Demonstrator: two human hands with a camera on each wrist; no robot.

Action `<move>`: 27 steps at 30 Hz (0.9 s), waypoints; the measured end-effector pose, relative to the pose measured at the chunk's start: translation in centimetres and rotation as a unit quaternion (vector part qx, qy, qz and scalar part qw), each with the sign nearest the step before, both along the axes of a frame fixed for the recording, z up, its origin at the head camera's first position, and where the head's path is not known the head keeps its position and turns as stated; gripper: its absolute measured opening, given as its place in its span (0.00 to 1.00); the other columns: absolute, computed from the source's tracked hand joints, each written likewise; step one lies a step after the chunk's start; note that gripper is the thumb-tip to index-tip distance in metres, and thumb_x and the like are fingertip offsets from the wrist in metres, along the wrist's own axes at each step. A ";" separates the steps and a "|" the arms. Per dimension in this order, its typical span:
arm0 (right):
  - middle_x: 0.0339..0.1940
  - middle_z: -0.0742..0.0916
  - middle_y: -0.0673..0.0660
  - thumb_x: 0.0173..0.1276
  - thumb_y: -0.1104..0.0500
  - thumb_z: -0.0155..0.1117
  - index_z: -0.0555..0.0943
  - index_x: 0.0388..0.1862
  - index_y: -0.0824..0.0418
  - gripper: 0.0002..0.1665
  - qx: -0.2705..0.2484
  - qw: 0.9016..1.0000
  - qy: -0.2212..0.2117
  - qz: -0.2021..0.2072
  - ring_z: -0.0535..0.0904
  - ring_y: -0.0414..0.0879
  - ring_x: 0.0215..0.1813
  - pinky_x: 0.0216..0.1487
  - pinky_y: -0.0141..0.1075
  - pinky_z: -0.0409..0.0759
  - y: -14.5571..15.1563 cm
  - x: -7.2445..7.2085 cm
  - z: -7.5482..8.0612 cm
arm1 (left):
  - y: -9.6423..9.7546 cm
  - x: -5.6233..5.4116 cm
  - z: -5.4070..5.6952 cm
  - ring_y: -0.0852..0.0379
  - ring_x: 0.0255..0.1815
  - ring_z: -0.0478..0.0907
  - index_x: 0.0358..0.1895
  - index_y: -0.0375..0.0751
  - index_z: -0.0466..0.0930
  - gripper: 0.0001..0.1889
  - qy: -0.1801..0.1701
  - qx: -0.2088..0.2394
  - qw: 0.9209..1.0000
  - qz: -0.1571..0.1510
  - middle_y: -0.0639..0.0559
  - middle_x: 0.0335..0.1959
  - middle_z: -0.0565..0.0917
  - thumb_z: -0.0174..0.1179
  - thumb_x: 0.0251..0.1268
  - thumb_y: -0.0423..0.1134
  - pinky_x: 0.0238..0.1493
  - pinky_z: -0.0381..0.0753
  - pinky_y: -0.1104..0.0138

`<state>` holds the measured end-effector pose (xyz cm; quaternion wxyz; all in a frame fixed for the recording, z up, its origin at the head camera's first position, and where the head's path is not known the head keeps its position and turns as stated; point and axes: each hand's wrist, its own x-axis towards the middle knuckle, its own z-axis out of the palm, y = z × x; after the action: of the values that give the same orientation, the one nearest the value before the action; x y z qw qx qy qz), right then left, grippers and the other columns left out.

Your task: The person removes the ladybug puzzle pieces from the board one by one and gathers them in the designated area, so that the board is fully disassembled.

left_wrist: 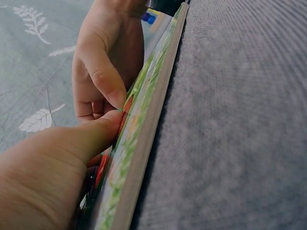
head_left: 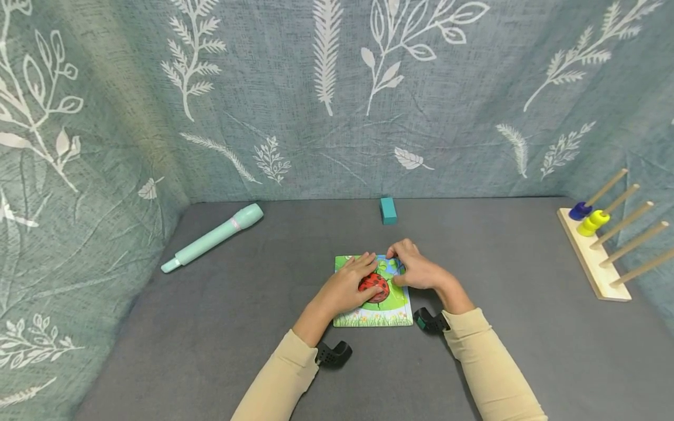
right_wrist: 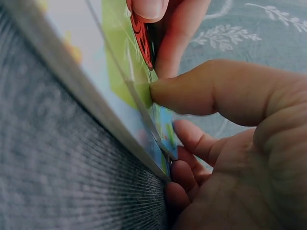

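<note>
A square wooden picture puzzle (head_left: 372, 318) with a red ladybug (head_left: 375, 287) on green leaves lies flat on the grey tabletop. Across its upper left part rests my left hand (head_left: 350, 283), fingers stretched out, its thumb on the ladybug. At the upper right, my right hand (head_left: 418, 269) grips a green and blue puzzle piece (right_wrist: 125, 62) between thumb and curled fingers. That piece's edge stands slightly above the board's rim (right_wrist: 103, 115) in the right wrist view. The left fingertips are hidden in the left wrist view, where the left thumb (left_wrist: 103, 129) shows close to the right hand.
Behind the puzzle stands a teal block (head_left: 388, 211). A mint-green wand-like tube (head_left: 213, 238) lies at the left. On the right is a wooden peg stand (head_left: 595, 257) with blue and yellow beads. A leaf-patterned cloth (head_left: 337, 146) hangs along the back.
</note>
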<state>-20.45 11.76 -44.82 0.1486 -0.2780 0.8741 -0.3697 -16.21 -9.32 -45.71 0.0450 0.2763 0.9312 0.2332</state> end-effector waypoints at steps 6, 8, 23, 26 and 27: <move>0.52 0.71 0.62 0.52 0.65 0.64 0.69 0.53 0.64 0.28 -0.004 1.000 0.002 0.009 0.62 0.55 0.53 0.55 0.46 0.68 0.4 0.4 0.1 | 0.0 0.0 0.0 0.50 0.74 0.57 0.68 0.37 0.66 0.32 0.002 0.008 1.000 0.003 0.45 0.72 0.63 0.58 0.66 0.51 0.77 0.53 0.56; 0.54 0.70 0.63 0.52 0.66 0.63 0.68 0.56 0.65 0.30 -0.004 1.000 0.002 0.015 0.62 0.55 0.54 0.57 0.48 0.68 0.5 0.5 0.0 | -0.1 0.1 0.0 0.50 0.74 0.57 0.69 0.38 0.66 0.32 0.001 0.008 1.000 0.005 0.45 0.72 0.62 0.58 0.66 0.51 0.77 0.52 0.56; 0.53 0.71 0.64 0.59 0.71 0.65 0.73 0.59 0.66 0.27 -0.079 0.997 -0.014 0.002 0.67 0.54 0.54 0.56 0.45 0.71 1.1 0.7 -0.8 | 0.0 0.5 -0.3 0.51 0.74 0.57 0.69 0.39 0.66 0.32 0.007 0.012 1.000 0.008 0.46 0.72 0.63 0.58 0.66 0.52 0.77 0.52 0.57; 0.54 0.72 0.63 0.60 0.70 0.66 0.75 0.58 0.66 0.26 -0.090 0.996 -0.015 -0.009 0.69 0.54 0.53 0.55 0.46 0.72 1.2 0.7 -0.9 | 0.1 0.5 -0.4 0.51 0.74 0.57 0.69 0.39 0.66 0.32 0.005 0.013 1.000 0.008 0.46 0.72 0.63 0.58 0.66 0.51 0.77 0.52 0.57; 0.54 0.73 0.63 0.60 0.69 0.66 0.75 0.58 0.66 0.25 -0.087 0.996 -0.013 -0.012 0.70 0.54 0.52 0.55 0.46 0.73 1.2 0.7 -0.9 | 0.1 0.5 -0.4 0.51 0.75 0.57 0.69 0.39 0.66 0.32 0.005 0.013 1.000 0.009 0.46 0.72 0.62 0.58 0.66 0.51 0.77 0.52 0.57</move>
<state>-19.75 12.98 -45.70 0.1304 -0.2742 0.8398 -0.4499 -15.69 -9.19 -46.11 0.0350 0.2698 0.9307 0.2443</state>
